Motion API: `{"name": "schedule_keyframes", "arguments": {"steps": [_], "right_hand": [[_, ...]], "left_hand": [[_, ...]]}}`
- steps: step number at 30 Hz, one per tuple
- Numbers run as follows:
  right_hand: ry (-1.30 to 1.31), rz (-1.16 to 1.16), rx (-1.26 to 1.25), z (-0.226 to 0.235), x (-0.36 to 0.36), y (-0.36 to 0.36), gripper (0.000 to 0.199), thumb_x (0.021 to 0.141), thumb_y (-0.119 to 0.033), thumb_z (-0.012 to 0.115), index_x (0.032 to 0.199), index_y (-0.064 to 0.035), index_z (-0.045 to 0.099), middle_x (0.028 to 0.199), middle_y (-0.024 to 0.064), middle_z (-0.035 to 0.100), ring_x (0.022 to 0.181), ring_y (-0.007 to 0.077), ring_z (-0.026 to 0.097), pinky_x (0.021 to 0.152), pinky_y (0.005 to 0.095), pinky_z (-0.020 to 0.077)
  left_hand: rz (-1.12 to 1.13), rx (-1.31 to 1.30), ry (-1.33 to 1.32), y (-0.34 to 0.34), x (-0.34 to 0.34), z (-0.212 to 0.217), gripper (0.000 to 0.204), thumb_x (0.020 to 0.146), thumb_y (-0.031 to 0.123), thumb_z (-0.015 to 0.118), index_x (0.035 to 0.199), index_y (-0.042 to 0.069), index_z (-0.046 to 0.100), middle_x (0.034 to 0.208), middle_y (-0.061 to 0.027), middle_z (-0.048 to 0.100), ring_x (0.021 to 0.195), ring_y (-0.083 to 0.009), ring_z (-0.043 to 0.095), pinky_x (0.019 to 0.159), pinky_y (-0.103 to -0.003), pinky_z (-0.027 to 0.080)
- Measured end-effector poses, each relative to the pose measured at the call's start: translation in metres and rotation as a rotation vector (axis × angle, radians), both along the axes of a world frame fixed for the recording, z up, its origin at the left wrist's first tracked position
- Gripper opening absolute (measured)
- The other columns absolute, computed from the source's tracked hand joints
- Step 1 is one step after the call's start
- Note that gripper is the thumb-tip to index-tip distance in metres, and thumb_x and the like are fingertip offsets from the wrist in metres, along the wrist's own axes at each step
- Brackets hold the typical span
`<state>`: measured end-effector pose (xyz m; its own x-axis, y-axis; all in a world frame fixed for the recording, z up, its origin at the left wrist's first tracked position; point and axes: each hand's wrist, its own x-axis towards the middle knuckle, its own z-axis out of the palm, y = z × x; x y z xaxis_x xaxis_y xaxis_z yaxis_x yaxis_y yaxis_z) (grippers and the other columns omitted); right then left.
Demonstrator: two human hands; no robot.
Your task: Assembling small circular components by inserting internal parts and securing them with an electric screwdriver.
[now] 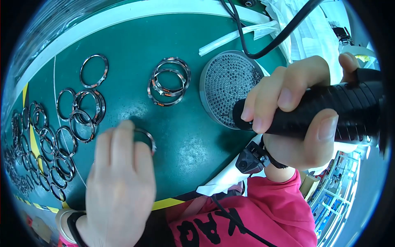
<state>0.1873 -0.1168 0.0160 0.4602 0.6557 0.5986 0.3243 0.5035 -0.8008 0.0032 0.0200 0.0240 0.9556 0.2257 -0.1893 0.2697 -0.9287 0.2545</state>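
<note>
Pressing down on a metal ring (145, 138) near the middle of the frame, the left hand (119, 181) covered most of it with its fingers. The right hand (296, 119) held a black power tool (329, 111) tightly at right. A round perforated tray (228, 88) stood just beside the tool tip; what it held I cannot tell. Many loose rings (53, 140) crowded the left edge of the green mat (189, 144), with open room in the centre.
</note>
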Motion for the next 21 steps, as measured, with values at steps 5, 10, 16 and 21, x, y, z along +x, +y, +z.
{"name": "schedule_keyframes", "arguments": {"steps": [5, 10, 16, 21], "right_hand": [[-0.040, 0.015, -0.042, -0.001, -0.001, -0.005, 0.065, 0.099, -0.030, 0.051, 0.148, -0.0050, 0.016, 0.096, 0.0156, 0.052, 0.057, 0.0215, 0.060, 0.050, 0.0353, 0.0549], [-0.180, 0.116, -0.136, 0.004, 0.013, 0.015, 0.065, 0.098, -0.031, 0.052, 0.147, -0.0025, 0.019, 0.096, 0.0137, 0.052, 0.057, 0.0192, 0.059, 0.048, 0.0329, 0.0542], [-0.162, 0.120, -0.146, 0.002, -0.003, 0.008, 0.064, 0.098, -0.031, 0.051, 0.146, -0.0021, 0.020, 0.096, 0.0137, 0.052, 0.056, 0.0192, 0.059, 0.048, 0.0330, 0.0540], [-0.150, 0.117, -0.153, -0.005, -0.004, 0.017, 0.064, 0.098, -0.031, 0.051, 0.145, -0.0019, 0.020, 0.095, 0.0137, 0.052, 0.056, 0.0191, 0.059, 0.048, 0.0331, 0.0539]], "left_hand": [[-0.287, -0.079, -0.325, -0.002, 0.012, -0.039, 0.020, 0.071, 0.005, 0.064, 0.086, -0.008, 0.063, 0.115, -0.0218, 0.059, 0.099, -0.0316, 0.056, 0.073, -0.033, 0.053], [-0.301, -0.324, -0.445, -0.005, 0.017, -0.055, 0.042, 0.063, 0.005, 0.077, 0.101, -0.005, 0.062, 0.123, -0.0192, 0.058, 0.098, -0.0340, 0.056, 0.082, -0.039, 0.051], [-0.281, -0.309, -0.523, -0.004, 0.015, -0.063, 0.041, 0.063, 0.006, 0.078, 0.099, -0.006, 0.063, 0.120, -0.0202, 0.059, 0.094, -0.0336, 0.057, 0.078, -0.039, 0.052], [-0.298, -0.295, -0.525, -0.002, 0.016, -0.066, 0.040, 0.063, 0.008, 0.078, 0.098, -0.006, 0.063, 0.119, -0.0207, 0.060, 0.094, -0.0337, 0.057, 0.077, -0.039, 0.052]]}}
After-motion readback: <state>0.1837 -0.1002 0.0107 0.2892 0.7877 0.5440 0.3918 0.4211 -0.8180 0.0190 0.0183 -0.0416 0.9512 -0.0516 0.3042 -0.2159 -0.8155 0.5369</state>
